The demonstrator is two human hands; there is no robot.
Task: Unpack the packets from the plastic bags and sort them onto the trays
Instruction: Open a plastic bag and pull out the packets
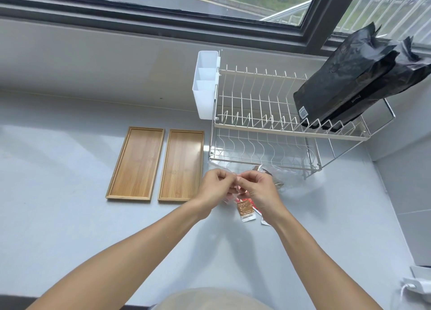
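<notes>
Plainly, in the head view, a clear bag is held just above the counter, right of the two wooden trays, which lie side by side and bare. The bag's top edge is pinched by the left hand and by the right hand, fingers curled, fingertips nearly meeting. A brown packet is seen hanging in the bag's lower part, with a red one partly hidden behind it. A second bag lies beyond the hands, at the foot of the rack; its contents cannot be made out. By the look of it, the opening is being parted. This would best be done by pulling the two sides evenly apart, with the bag kept low so that the packets are not spilled, and the seal should be fully undone before anything is drawn out.
</notes>
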